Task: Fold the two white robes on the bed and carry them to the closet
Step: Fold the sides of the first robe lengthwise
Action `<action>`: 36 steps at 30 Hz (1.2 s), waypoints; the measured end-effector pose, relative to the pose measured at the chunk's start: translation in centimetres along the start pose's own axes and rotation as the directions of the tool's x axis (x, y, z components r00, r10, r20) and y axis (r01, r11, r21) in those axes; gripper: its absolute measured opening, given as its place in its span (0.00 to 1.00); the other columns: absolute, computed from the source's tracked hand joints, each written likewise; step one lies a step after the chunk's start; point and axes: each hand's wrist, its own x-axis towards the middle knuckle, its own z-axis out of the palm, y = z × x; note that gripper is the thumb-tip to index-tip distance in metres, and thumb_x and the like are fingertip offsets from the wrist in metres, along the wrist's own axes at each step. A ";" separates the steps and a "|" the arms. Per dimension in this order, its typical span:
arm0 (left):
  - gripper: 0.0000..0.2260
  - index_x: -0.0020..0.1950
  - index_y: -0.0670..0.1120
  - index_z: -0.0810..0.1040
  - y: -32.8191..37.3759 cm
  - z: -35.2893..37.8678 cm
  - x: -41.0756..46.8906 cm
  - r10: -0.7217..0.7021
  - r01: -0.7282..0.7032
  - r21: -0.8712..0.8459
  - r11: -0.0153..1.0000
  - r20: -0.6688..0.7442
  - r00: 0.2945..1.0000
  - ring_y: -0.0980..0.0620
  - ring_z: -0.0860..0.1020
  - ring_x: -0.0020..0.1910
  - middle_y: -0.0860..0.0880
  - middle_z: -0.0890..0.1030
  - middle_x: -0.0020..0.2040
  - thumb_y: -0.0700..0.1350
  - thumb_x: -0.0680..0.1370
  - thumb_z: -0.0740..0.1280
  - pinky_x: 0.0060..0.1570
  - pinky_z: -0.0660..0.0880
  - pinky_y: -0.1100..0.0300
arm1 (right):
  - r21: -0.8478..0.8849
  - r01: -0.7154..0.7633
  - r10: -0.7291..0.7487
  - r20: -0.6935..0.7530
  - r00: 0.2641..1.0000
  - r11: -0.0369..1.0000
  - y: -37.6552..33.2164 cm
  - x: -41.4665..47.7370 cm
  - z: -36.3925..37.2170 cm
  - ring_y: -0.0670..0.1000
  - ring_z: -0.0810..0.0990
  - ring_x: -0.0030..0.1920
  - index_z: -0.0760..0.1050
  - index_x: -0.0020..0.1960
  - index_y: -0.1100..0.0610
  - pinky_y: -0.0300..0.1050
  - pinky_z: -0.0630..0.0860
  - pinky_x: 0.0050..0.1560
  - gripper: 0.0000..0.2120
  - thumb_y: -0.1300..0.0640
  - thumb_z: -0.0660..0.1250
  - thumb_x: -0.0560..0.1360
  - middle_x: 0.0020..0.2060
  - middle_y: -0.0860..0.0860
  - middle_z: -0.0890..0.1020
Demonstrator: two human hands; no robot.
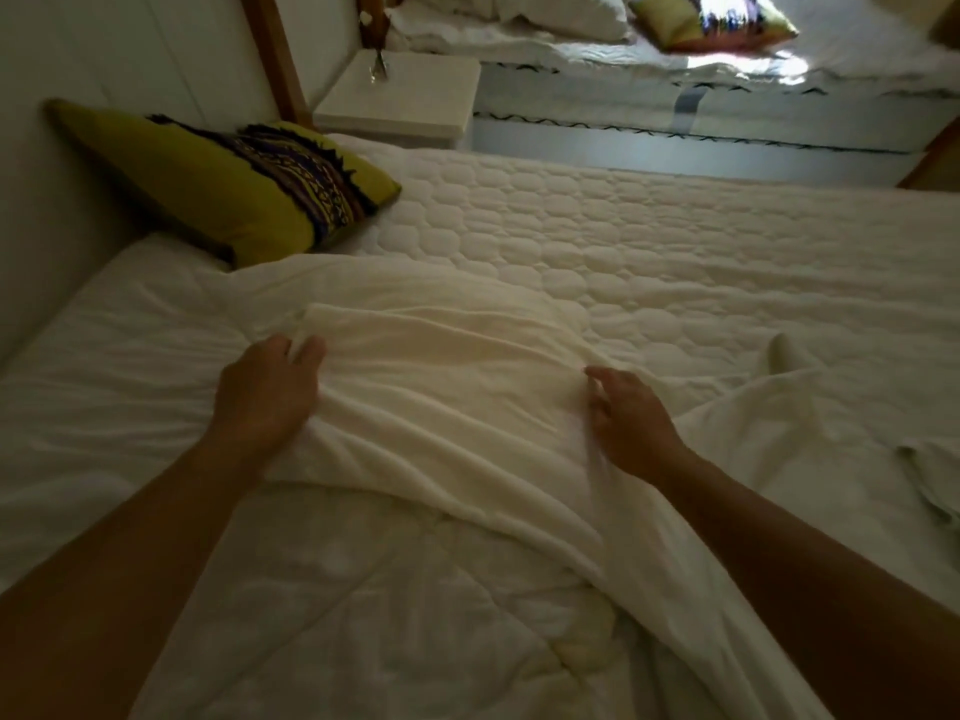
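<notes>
A white robe (447, 387) lies spread and partly folded across the quilted bed (649, 241) in front of me. My left hand (267, 392) pinches the robe's far left corner, fingers curled around the cloth. My right hand (631, 420) rests on the robe's right side with its fingers pressed into a fold; whether it grips the cloth is unclear. More white cloth (935, 480), possibly the second robe, lies bunched at the right edge of the bed.
A green cushion (228, 184) with a dark patterned band leans against the wall at the bed's head. Beyond it stands a white nightstand (400, 101). A second bed (727, 70) with pillows and another cushion lies across a strip of floor.
</notes>
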 end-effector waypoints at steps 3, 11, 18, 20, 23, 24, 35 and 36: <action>0.20 0.61 0.39 0.74 -0.7 0.5 -0.2 0.051 -0.047 0.050 0.998 -0.063 0.997 0.31 0.74 0.61 0.31 0.76 0.63 0.55 0.84 0.56 0.59 0.68 0.45 | -0.136 -0.084 0.104 0.149 0.983 0.987 2.8 1.7 0.2 0.60 0.74 0.66 0.69 0.71 0.53 0.56 0.70 0.67 0.19 0.51 0.55 0.83 0.69 0.58 0.74; 0.22 0.60 0.38 0.74 -1.7 1.9 0.0 -0.025 0.027 0.034 0.999 -0.066 0.997 0.29 0.74 0.62 0.29 0.75 0.64 0.57 0.83 0.58 0.60 0.68 0.42 | -0.602 0.072 0.213 0.390 0.896 0.795 7.1 3.2 -4.2 0.58 0.66 0.72 0.70 0.69 0.48 0.68 0.49 0.75 0.19 0.45 0.57 0.81 0.71 0.54 0.70; 0.29 0.60 0.47 0.68 -4.5 4.1 1.7 -0.128 0.120 -0.088 0.989 -0.094 0.987 0.28 0.70 0.66 0.30 0.71 0.67 0.71 0.77 0.52 0.67 0.65 0.36 | -0.461 0.078 0.082 0.317 0.945 0.884 10.3 5.8 -8.0 0.55 0.77 0.50 0.73 0.54 0.52 0.48 0.70 0.48 0.17 0.39 0.57 0.82 0.54 0.54 0.81; 0.30 0.60 0.53 0.69 -4.4 4.3 1.5 -0.195 0.163 -0.205 0.965 -0.147 0.970 0.29 0.69 0.68 0.31 0.70 0.69 0.76 0.74 0.53 0.70 0.61 0.36 | -0.379 0.104 -0.069 0.105 0.992 0.920 10.9 6.8 -8.8 0.55 0.76 0.43 0.70 0.49 0.54 0.49 0.70 0.43 0.16 0.41 0.58 0.82 0.47 0.56 0.80; 0.12 0.44 0.73 0.72 -4.8 4.7 2.2 -0.142 0.105 -0.144 0.984 -0.279 0.950 0.34 0.74 0.62 0.31 0.70 0.69 0.77 0.72 0.56 0.71 0.60 0.37 | -0.314 0.110 -0.143 -0.084 0.986 0.943 11.0 8.4 -9.4 0.58 0.75 0.41 0.67 0.46 0.56 0.49 0.65 0.41 0.19 0.40 0.58 0.82 0.42 0.58 0.77; 0.13 0.45 0.73 0.73 -5.6 5.0 2.9 -0.121 0.079 -0.155 0.985 -0.287 0.950 0.36 0.75 0.60 0.31 0.70 0.69 0.77 0.71 0.57 0.71 0.60 0.38 | -0.337 0.106 -0.143 -0.086 0.986 0.935 11.3 8.9 -9.0 0.60 0.76 0.43 0.67 0.46 0.57 0.49 0.65 0.42 0.20 0.39 0.57 0.81 0.44 0.60 0.78; 0.16 0.43 0.50 0.76 2.1 0.4 4.4 0.025 -0.032 -0.144 0.989 -0.049 0.998 0.46 0.74 0.39 0.48 0.76 0.39 0.63 0.78 0.65 0.38 0.71 0.54 | -0.470 -0.079 0.078 -0.022 0.997 0.879 13.7 8.9 -1.8 0.64 0.77 0.60 0.72 0.61 0.57 0.57 0.72 0.59 0.23 0.40 0.50 0.83 0.59 0.63 0.78; 0.17 0.46 0.48 0.78 2.5 0.1 4.1 0.081 -0.098 -0.105 0.990 -0.156 0.984 0.43 0.75 0.42 0.46 0.78 0.42 0.62 0.79 0.63 0.42 0.72 0.50 | -0.379 -0.061 0.027 -0.093 0.995 0.923 13.7 9.1 -2.1 0.65 0.78 0.56 0.73 0.57 0.59 0.57 0.73 0.56 0.24 0.40 0.50 0.83 0.56 0.64 0.79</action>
